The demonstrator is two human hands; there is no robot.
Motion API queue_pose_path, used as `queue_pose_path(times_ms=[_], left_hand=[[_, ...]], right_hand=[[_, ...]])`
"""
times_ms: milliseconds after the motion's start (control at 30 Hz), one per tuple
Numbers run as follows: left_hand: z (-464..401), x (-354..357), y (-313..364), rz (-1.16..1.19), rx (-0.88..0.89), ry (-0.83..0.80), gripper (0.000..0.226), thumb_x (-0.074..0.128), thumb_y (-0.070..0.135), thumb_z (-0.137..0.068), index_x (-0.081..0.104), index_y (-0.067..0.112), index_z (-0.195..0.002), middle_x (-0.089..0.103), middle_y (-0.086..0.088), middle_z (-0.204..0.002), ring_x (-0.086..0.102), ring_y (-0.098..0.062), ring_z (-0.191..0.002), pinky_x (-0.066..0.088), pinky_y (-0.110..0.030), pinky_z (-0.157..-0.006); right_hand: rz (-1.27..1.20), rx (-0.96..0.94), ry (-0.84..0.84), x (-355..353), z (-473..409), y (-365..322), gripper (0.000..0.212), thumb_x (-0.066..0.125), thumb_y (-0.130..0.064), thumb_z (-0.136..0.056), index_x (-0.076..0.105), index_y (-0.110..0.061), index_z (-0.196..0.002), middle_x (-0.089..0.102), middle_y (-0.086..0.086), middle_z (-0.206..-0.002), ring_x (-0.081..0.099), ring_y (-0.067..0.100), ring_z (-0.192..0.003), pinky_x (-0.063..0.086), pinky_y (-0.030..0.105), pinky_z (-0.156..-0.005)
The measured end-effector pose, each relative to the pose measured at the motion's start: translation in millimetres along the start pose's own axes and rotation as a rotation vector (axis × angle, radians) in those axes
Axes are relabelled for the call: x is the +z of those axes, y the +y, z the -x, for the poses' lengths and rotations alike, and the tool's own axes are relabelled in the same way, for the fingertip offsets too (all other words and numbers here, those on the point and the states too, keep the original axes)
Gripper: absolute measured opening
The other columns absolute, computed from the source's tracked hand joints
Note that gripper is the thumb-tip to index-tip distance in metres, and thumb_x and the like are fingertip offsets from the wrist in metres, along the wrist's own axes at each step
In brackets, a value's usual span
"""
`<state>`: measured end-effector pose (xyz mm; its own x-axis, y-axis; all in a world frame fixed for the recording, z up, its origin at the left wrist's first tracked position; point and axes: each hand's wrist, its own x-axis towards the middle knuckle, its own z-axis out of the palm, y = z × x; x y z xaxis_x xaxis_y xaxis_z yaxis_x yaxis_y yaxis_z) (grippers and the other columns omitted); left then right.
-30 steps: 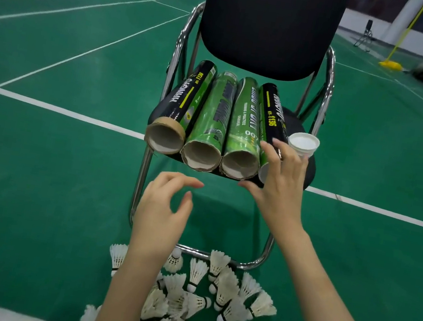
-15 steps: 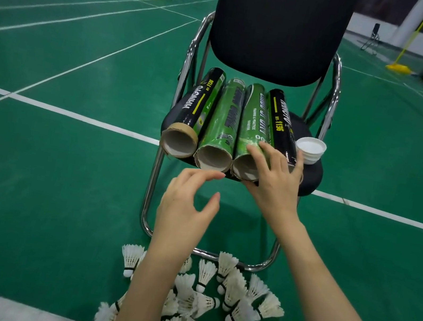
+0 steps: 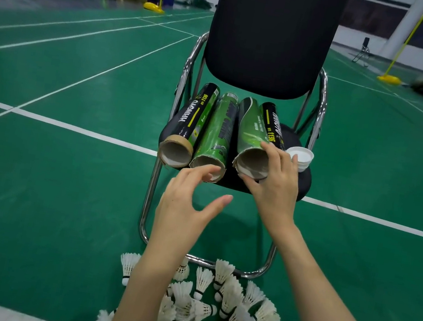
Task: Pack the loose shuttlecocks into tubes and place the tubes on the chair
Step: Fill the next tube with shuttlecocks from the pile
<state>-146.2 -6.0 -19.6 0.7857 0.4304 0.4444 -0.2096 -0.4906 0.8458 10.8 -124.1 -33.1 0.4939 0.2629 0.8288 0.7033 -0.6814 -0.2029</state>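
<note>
Right hand [image 3: 273,187] grips the green tube [image 3: 250,136] on the chair [image 3: 296,180]; left hand [image 3: 186,206] hovers, fingers spread. White caps [image 3: 300,158] sit beside.

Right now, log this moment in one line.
right hand grips green tube | left hand open | shuttlecocks on floor

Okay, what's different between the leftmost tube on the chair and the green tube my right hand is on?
The leftmost tube is black with white HANGYU lettering; the held tube is green. The leftmost tube lies untouched against its neighbour, while the right hand grips the held tube's open end, with a gap on its left. The held tube's rim looks ragged; the leftmost tube's looks cleaner. Both lie on the chair seat with open cardboard ends facing the camera.
</note>
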Motion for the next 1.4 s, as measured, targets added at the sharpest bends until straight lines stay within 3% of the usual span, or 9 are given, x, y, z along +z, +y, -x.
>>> queue_pose_path(times_ms=[100, 200, 300, 567, 667, 800, 933, 1167, 1400], left_hand=[[0.2, -2.8, 4.7, 0.007, 0.002, 0.008, 0.045, 0.072, 0.038, -0.075, 0.051, 0.041, -0.115, 0.053, 0.022, -0.106, 0.048, 0.000, -0.106, 0.041, -0.024, -0.092], [0.9, -5.0, 8.7, -0.004, 0.035, 0.007, 0.055, 0.071, 0.049, -0.069, 0.047, 0.046, -0.118, 0.051, 0.024, -0.109, 0.049, 0.001, -0.106, 0.042, -0.025, -0.090], [3.9, -7.5, 15.2, -0.030, 0.055, -0.004, 0.070, 0.066, 0.063, -0.057, 0.041, 0.053, -0.122, 0.047, 0.028, -0.116, 0.047, 0.002, -0.109, 0.039, -0.018, -0.088], [3.2, -14.8, 29.4, -0.061, 0.183, -0.064, 0.082, 0.069, 0.066, -0.057, 0.033, 0.053, -0.129, 0.038, 0.021, -0.129, 0.039, 0.005, -0.117, 0.030, -0.005, -0.090], [4.6, -15.4, 35.1, -0.051, 0.234, -0.066, 0.083, 0.069, 0.062, -0.058, 0.032, 0.051, -0.132, 0.036, 0.019, -0.134, 0.036, 0.005, -0.122, 0.024, 0.002, -0.093], [5.2, -14.8, 45.6, -0.046, 0.292, -0.062, 0.089, 0.076, 0.058, -0.058, 0.032, 0.048, -0.135, 0.031, 0.017, -0.141, 0.031, -0.001, -0.131, 0.023, -0.003, -0.100], [2.5, -14.4, 52.7, -0.073, 0.341, -0.033, 0.084, 0.068, 0.060, -0.061, 0.032, 0.047, -0.136, 0.029, 0.016, -0.143, 0.029, -0.005, -0.134, 0.031, -0.020, -0.105], [3.7, -14.1, 58.6, -0.083, 0.349, -0.012, 0.083, 0.067, 0.059, -0.061, 0.032, 0.048, -0.135, 0.026, 0.018, -0.145, 0.028, -0.012, -0.135, 0.038, -0.045, -0.104], [5.0, -10.1, 63.2, -0.200, 0.401, -0.010, 0.083, 0.062, 0.060, -0.064, 0.030, 0.042, -0.139, 0.026, 0.009, -0.150, 0.014, -0.009, -0.141, 0.022, -0.057, -0.110]], right_hand=[[-0.084, 0.074, 0.007, -14.0, -2.5, -9.7, 0.069, 0.083, -0.026, -0.066, 0.049, -0.016, -0.125, 0.055, 0.004, -0.116, 0.046, 0.018, -0.106, 0.046, 0.042, -0.095], [-0.126, 0.138, 0.026, -29.3, -6.4, -17.8, 0.068, 0.082, -0.030, -0.068, 0.050, -0.016, -0.126, 0.054, 0.002, -0.117, 0.048, 0.016, -0.105, 0.039, 0.022, -0.078], [-0.179, 0.178, 0.060, -46.3, -10.7, -26.1, 0.068, 0.081, -0.030, -0.068, 0.049, -0.016, -0.126, 0.053, 0.001, -0.118, 0.052, 0.018, -0.106, 0.043, 0.026, -0.079], [-0.421, 0.294, 0.161, -107.4, -23.3, -44.8, 0.068, 0.083, -0.033, -0.066, 0.048, -0.024, -0.124, 0.048, -0.009, -0.119, 0.048, 0.003, -0.105, 0.048, 0.031, -0.087], [-0.563, 0.344, 0.140, -129.6, -24.4, -49.0, 0.066, 0.084, -0.031, -0.066, 0.047, -0.031, -0.121, 0.049, -0.011, -0.121, 0.051, 0.007, -0.107, 0.052, 0.034, -0.084], [-0.732, 0.402, 0.105, -150.3, -20.9, -51.9, 0.064, 0.083, -0.017, -0.066, 0.047, -0.032, -0.118, 0.052, -0.015, -0.119, 0.052, 0.001, -0.098, 0.047, 0.013, -0.073], [-0.842, 0.406, 0.056, -157.7, -15.9, -49.3, 0.063, 0.080, -0.004, -0.067, 0.048, -0.031, -0.114, 0.053, -0.018, -0.114, 0.054, -0.006, -0.092, 0.044, 0.007, -0.071], [-0.955, 0.453, -0.032, -163.7, -3.9, -29.8, 0.065, 0.081, -0.035, -0.054, 0.053, -0.047, -0.112, 0.056, -0.012, -0.122, 0.059, 0.019, -0.110, 0.048, 0.035, -0.093], [-1.168, 0.521, -0.164, -163.1, 12.3, -17.0, 0.082, 0.090, -0.050, -0.040, 0.058, -0.042, -0.115, 0.059, -0.005, -0.125, 0.057, 0.032, -0.116, 0.041, 0.060, -0.100]])
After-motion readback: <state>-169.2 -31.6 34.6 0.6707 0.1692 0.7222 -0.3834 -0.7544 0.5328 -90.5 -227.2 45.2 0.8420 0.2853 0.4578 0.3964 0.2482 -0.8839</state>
